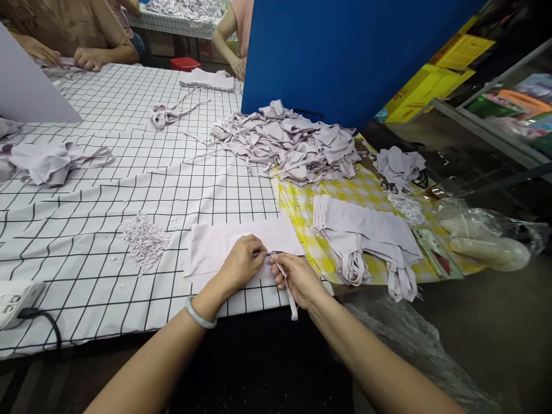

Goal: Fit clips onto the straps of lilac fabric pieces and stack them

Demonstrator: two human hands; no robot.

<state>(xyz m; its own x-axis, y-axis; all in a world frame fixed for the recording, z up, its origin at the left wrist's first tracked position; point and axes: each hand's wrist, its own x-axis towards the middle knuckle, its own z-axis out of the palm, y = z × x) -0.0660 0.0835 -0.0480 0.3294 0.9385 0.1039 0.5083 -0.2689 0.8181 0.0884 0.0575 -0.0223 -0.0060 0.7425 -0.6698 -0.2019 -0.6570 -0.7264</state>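
Note:
A flat pale lilac fabric piece [211, 244], shaped like a band top, lies at the table's front edge. My left hand [241, 261], with a bracelet [200, 315] on its wrist, is closed in a pinch at the piece's near edge. Right beside it, my right hand [299, 282] is closed on a narrow lilac strap [292, 299], whose loop hangs below the fingers. Between the fingertips shows a small ring or slider [271, 253], too small to make out well. To the right lies a stack of similar strapped tops [366, 224].
A heap of lilac pieces [293, 144] lies before a blue panel [323, 57]. Small fabric scraps [146, 241] are on the left, near a white power strip [19, 299]. A phone [437, 253] and plastic bags [487, 241] are at right. Across the table, other people's hands [88, 58] work.

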